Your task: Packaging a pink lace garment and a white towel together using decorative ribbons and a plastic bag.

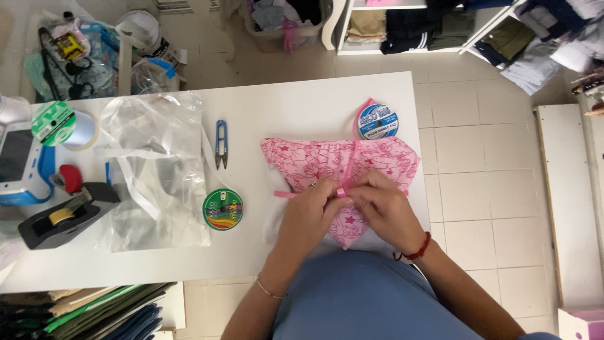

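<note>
Two hands at work over a pink patterned fabric piece (343, 160) near the right end of the white desk (302, 104). Left hand (308, 211) and right hand (384, 204) both pinched shut on a narrow pink ribbon (285, 194), fingertips meeting at a small loop over the cloth's middle; one free end trailing off to the left, another strand running up across the cloth to a blue-and-white ribbon spool (377, 121) at its top edge. Step in hand, by the look of it: tying or knotting the ribbon around the folded cloth. Next move likely calling for a firm, even pull on both ends, keeping the loop centred and the cloth flat. Fabric roughly triangular, wide at the far side and tapering toward the body, printed with darker pink stars and outlines, soft and slightly puckered under the ribbon. Blue thread snips (221, 143) lying well to the left, near a green round spool (223, 209) and a crumpled clear plastic bag (154, 170). Black tape dispenser (66, 214) at the desk's far left.
</note>
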